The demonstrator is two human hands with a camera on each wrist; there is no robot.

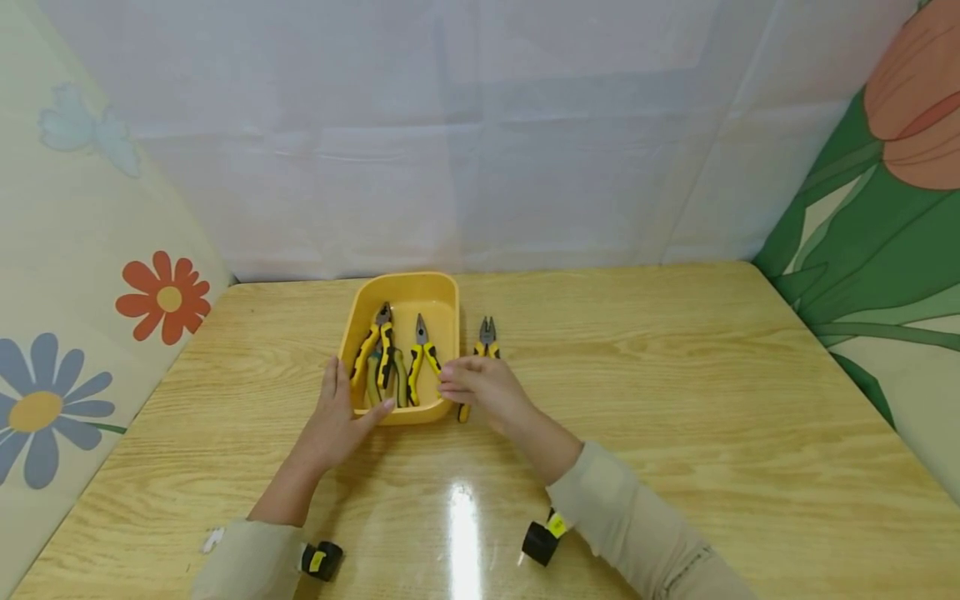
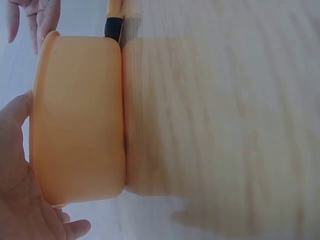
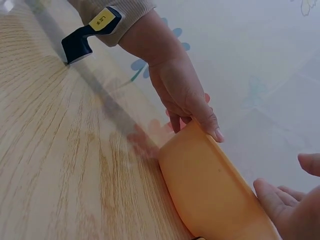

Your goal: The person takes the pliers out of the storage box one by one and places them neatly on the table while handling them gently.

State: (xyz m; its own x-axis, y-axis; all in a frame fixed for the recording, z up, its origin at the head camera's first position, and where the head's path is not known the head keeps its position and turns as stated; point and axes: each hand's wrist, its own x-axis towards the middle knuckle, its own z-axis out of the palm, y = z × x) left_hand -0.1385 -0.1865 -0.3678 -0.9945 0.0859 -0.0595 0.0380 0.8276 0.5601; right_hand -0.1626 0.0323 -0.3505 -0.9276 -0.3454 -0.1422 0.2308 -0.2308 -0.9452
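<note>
"What is before me?"

"A round-cornered yellow plastic bin [image 1: 408, 288] near the wood-grain bench's [image 1: 637, 375] far edge, left of its middle. Inside lie metal pliers with yellow-and-black handles [image 1: 386, 337]; a matching pair [image 1: 487, 333] lies just outside, right."

"My hands?"

"Your left hand [image 1: 341, 423] spans the bin's near-left corner, fingers extended. Your right hand [image 1: 486, 385], thumb and fingers parted, is at its right rim; I can't tell whether it touches pliers."

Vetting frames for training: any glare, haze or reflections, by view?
Head: bright white glare streak on the table, nearer the camera than the yellow bin, missing the pliers inside. Left wrist: washed out, low contrast, bin's soft reflection in the glossy tabletop. Right wrist: also pale and hazy, with a faint reddish reflection beside the bin.
</note>
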